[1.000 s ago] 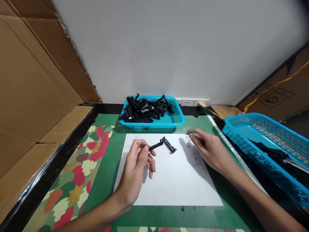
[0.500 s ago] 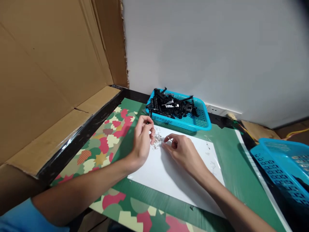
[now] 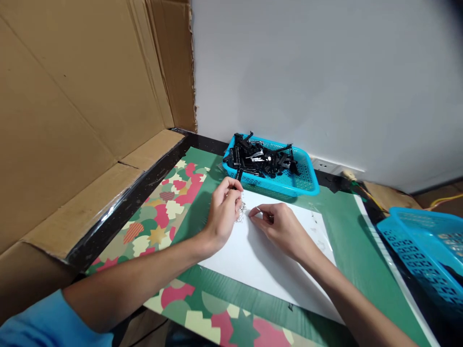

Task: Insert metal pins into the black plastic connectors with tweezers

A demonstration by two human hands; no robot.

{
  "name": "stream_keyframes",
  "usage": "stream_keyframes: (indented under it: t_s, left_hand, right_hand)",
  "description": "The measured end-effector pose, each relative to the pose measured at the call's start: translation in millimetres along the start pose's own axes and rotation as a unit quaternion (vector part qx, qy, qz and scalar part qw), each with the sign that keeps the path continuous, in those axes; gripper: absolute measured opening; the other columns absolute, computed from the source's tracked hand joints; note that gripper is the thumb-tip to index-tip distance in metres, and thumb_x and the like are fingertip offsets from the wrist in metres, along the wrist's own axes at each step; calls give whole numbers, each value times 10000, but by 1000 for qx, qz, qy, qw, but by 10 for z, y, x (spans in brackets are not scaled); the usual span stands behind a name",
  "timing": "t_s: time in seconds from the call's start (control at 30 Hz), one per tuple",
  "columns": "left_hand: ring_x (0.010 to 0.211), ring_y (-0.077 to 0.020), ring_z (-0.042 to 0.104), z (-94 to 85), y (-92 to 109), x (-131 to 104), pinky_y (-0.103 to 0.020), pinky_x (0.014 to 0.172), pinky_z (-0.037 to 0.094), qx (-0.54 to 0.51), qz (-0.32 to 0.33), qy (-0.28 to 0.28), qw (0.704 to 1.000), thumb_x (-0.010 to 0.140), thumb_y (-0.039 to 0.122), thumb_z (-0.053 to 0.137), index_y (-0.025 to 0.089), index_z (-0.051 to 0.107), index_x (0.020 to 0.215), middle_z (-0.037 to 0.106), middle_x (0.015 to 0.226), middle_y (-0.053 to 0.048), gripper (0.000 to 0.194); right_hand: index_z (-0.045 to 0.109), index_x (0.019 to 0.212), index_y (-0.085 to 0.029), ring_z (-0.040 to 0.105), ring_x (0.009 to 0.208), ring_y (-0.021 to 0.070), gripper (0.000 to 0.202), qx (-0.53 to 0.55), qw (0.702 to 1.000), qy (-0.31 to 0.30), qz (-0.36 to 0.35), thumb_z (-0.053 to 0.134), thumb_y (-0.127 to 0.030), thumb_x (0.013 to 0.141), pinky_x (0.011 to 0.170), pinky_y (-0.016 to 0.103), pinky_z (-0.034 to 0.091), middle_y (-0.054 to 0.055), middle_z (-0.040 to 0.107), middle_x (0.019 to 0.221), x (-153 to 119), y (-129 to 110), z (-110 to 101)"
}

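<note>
My left hand [image 3: 224,208] is curled closed above the left part of a white sheet [image 3: 253,260]. From its fingertips sticks up a narrow black plastic part [image 3: 238,175], mostly hidden by the fingers. My right hand [image 3: 280,222] is in a pinch just to the right, low over the sheet. Between its thumb and forefinger shows a tiny silvery metal piece [image 3: 258,209], too small to make out its shape. A pile of small silvery metal pieces [image 3: 241,212] lies on the sheet between the hands, partly covered by my left hand.
Behind the sheet stands a blue basket [image 3: 307,180] heaped with black plastic parts [image 3: 265,159]. Another blue basket [image 3: 405,241] is at the right. Cardboard [image 3: 83,86] walls the left side. A socket strip [image 3: 323,165] lies by the wall. Small bits are scattered on the sheet's right side.
My left hand has moved right, closer to the right hand and over the pile, and the black part now shows above its fingers. My right hand has shifted slightly right, still pinched.
</note>
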State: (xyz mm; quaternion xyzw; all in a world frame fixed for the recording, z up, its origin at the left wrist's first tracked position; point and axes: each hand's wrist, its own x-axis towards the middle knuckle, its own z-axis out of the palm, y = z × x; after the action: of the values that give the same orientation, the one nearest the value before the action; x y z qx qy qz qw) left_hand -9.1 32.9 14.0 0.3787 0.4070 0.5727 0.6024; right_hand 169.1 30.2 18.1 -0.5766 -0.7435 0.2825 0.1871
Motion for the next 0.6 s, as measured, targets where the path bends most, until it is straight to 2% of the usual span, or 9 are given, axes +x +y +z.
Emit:
stream_keyframes:
  t_s: [0.17,0.33,0.47,0.6]
  left_hand:
    - [508,-85,289,11,-9,-11,-204,448,214,7,-16,-9,1000,879,242,581,235,505,915,363,608,80,85]
    - [512,-85,290,25,18,-34,-201,455,205,6,-28,-17,999,879,240,572,234,507,924,359,616,81,79]
    - [518,-88,289,30,36,-43,-210,452,210,23,-35,-33,999,878,240,577,229,526,918,354,620,79,66]
    - [522,-89,280,35,33,-54,-219,449,188,25,-35,-41,998,877,232,578,227,529,915,347,623,79,62]
  right_hand:
    - [842,977,-154,414,553,138,262,20,1000,-6,-4,602,-252,940,573,292,293,-26,521,577,-43,-30,-35]
    - [803,941,-162,531,644,172,322,39,999,-8,-20,550,-340,1030,599,299,344,39,714,752,-112,-16,-106]
    - [792,995,-186,618,706,197,332,47,999,-4,-14,545,-399,1054,642,305,408,62,776,879,-169,8,-173]
    - [778,992,-199,598,630,197,323,-11,1000,14,7,562,-432,1045,610,307,373,37,725,740,-215,23,-133]
